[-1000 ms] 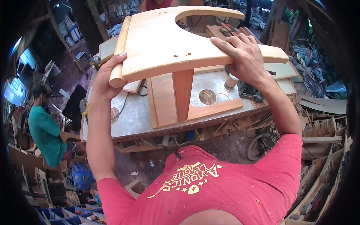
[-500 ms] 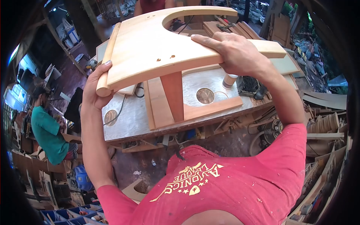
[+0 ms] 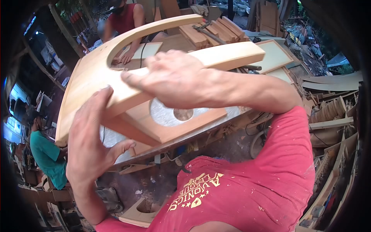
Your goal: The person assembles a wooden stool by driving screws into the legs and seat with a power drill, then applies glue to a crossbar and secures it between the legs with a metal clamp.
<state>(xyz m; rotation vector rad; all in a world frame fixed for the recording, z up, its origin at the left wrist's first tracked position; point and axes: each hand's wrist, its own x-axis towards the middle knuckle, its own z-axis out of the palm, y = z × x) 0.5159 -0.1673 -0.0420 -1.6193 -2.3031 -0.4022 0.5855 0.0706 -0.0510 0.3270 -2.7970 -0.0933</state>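
A pale wooden panel with a deep U-shaped cutout (image 3: 87,71) rises above the workbench (image 3: 234,112), tilted. My right hand (image 3: 170,79) is closed over its near arm, thumb along the top face; the far fingers are partly blurred. At the panel's near edge, my left hand (image 3: 87,135) has its fingers stretched up and its thumb spread wide; the fingertips are against or just in front of the edge. Below the panel stands a reddish-brown upright board (image 3: 133,130), with a flat brown frame piece (image 3: 193,124) at its foot.
Across the bench sits a person in a red sleeveless top (image 3: 129,19), one hand on a pale board. Stacked wood strips (image 3: 222,33) and a clamp lie at the back. Another person in a green shirt (image 3: 45,149) is at left. Light framed panels (image 3: 276,56) are on the right.
The panel has swung left and nearer, with the upright board and frame piece. My left hand has left the rounded end bar and opened at the near edge. My right hand has moved left.
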